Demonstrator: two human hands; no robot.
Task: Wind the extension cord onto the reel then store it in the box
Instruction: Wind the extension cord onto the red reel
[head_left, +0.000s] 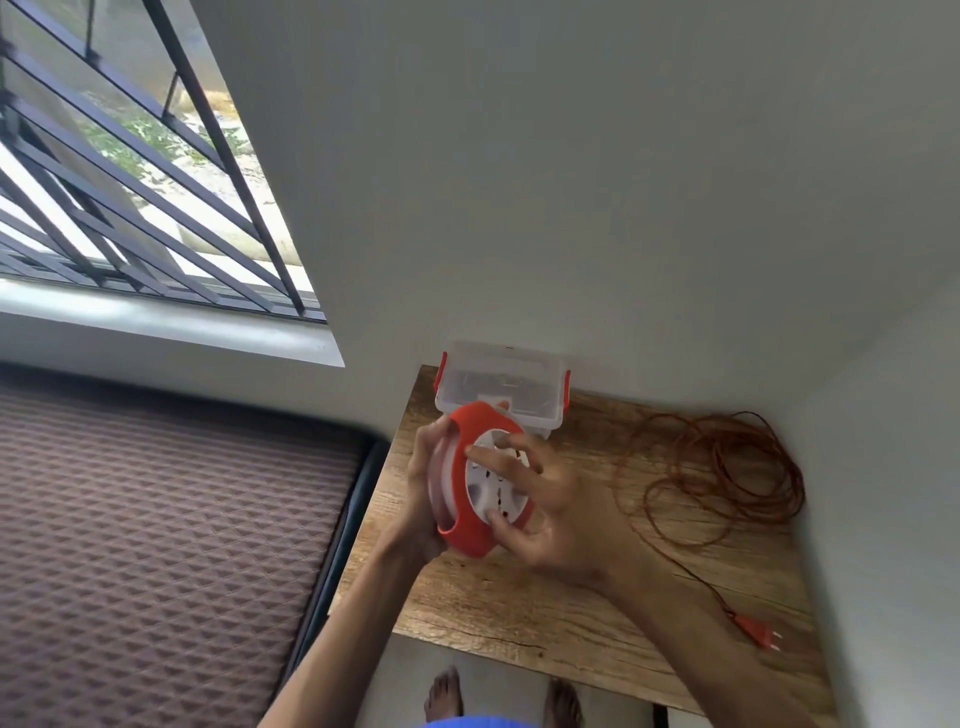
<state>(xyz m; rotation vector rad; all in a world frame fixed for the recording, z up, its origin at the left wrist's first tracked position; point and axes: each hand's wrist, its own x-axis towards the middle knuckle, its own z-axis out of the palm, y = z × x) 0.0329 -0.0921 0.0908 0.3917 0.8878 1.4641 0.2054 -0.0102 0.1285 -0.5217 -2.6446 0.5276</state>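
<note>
An orange-red cord reel (470, 441) with a white socket face is held up above the wooden table (519, 608). My left hand (428, 483) grips its back and left rim. My right hand (545, 499) lies on the white face with fingers spread over the sockets. The thin orange extension cord (727, 473) lies in loose loops on the table's right side, and its orange plug (756, 630) rests near the front right edge. A clear plastic box (501, 389) with red latches stands against the wall behind the reel.
The table sits in a corner with walls at the back and right. A bed with a patterned brown mattress (156, 519) lies to the left. A barred window (130, 171) is above it. Two bare feet (498, 699) show below the table edge.
</note>
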